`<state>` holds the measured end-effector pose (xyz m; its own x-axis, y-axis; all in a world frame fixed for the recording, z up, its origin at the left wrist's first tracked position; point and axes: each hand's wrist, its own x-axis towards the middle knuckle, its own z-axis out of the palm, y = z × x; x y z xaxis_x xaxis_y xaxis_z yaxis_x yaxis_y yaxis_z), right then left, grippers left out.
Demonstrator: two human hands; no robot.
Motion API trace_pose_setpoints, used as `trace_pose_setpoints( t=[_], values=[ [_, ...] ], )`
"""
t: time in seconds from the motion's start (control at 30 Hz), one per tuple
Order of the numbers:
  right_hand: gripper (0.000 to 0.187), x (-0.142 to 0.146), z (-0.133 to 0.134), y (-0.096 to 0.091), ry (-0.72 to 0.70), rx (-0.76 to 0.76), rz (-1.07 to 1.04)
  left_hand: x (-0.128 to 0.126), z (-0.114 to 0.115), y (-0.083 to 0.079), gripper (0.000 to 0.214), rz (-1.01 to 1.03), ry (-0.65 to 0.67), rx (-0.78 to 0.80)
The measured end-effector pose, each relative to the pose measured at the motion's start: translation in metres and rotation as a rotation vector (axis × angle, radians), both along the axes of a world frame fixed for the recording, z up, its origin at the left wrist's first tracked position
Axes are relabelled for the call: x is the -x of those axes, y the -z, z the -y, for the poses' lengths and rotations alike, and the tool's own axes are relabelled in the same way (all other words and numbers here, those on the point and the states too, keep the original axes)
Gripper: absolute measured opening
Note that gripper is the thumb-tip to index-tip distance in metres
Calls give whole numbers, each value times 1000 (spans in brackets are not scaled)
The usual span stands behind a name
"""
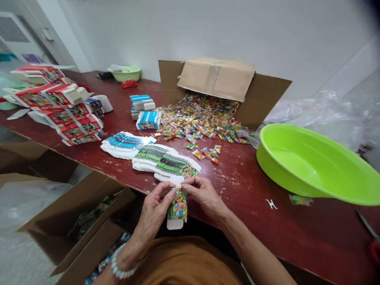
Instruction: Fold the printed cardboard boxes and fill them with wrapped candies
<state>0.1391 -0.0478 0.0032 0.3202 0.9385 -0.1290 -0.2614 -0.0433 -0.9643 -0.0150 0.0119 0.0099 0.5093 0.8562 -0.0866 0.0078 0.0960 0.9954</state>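
A small green printed carton [177, 208] hangs upright at the near edge of the dark red table [246, 186], gripped from both sides. My left hand [156, 208] pinches its left top corner, and my right hand [202, 194] pinches the top flap from the right. Just beyond my hands lies a fanned row of flat green cartons [166, 162], with a row of flat blue cartons [124, 142] to its left. Farther back, a heap of small colourful wrapped candies [198, 118] spills from a tipped cardboard box [219, 79].
A large lime-green basin [311, 166] stands at the right. Red display boxes [62, 111] are stacked at the left, with blue folded boxes [145, 113] behind. An open cardboard box [86, 225] sits on the floor at lower left. Clear plastic sheeting [320, 111] lies at back right.
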Motion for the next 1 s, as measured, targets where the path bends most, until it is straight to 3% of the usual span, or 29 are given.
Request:
trace_pose_setpoints(
  t=[0.13, 0.2, 0.3, 0.4, 0.5, 0.57, 0.7, 0.87, 1.0],
  values=[
    [40, -6, -6, 0, -29, -45, -58, -1, -1, 3, 24, -35, 25, -75],
    [36, -6, -8, 2, -62, -90, -5, -1, -1, 3, 31, 21, 4, -23],
    [20, -3, -7, 6, -43, -145, 94, -2, 3, 1, 49, 118, -48, 180],
    [18, 0, -3, 9, 16, -174, 184, -2, 8, -2, 54, 150, 73, 463],
    [19, 1, 2, 6, -56, -159, 335, -4, 12, 0, 56, 124, 150, 642],
    [22, -1, 2, 2, -123, -129, 306, -6, 13, 2, 57, 114, 119, 641],
    [21, -3, -5, -5, -196, -64, 136, -10, 11, 5, 61, 107, 126, 492],
    [23, -6, -12, -7, -235, 23, -24, -10, 8, 5, 65, 74, 159, 423],
    [24, -7, -7, -8, -244, -19, 49, -8, 8, 6, 66, 54, 145, 435]
  ],
)
